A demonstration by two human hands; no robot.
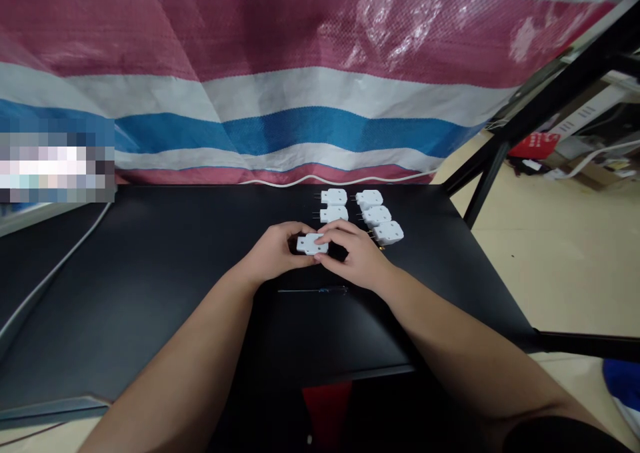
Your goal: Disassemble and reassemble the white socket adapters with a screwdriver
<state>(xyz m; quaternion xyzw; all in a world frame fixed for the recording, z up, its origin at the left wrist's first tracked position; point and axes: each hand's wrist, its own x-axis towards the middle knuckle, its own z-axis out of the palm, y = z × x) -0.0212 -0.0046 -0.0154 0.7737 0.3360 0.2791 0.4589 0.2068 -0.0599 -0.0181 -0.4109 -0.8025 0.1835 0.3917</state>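
Between my two hands is a white plug point(313, 243), held just over the black table. My left hand point(274, 250) grips its left end, thumb at the near side and fingers at the far side. The fingers of my right hand point(356, 253) close on its right end, one fingertip resting on top. Small dark holes show in the plug's upper face; its prongs cannot be made out. Nearer to me lies a thin screwdriver point(320, 290), its shaft pointing left. Beyond my hands, several similar white plugs point(333, 214) lie in two columns, metal pins facing left.
A striped plastic sheet point(300, 33) hangs behind the black table point(165, 260). A white cable point(310, 181) runs along the back edge, and another cable point(60, 263) crosses the left side. On the right stands a black metal frame point(480, 166); cluttered boxes are on the floor beyond.
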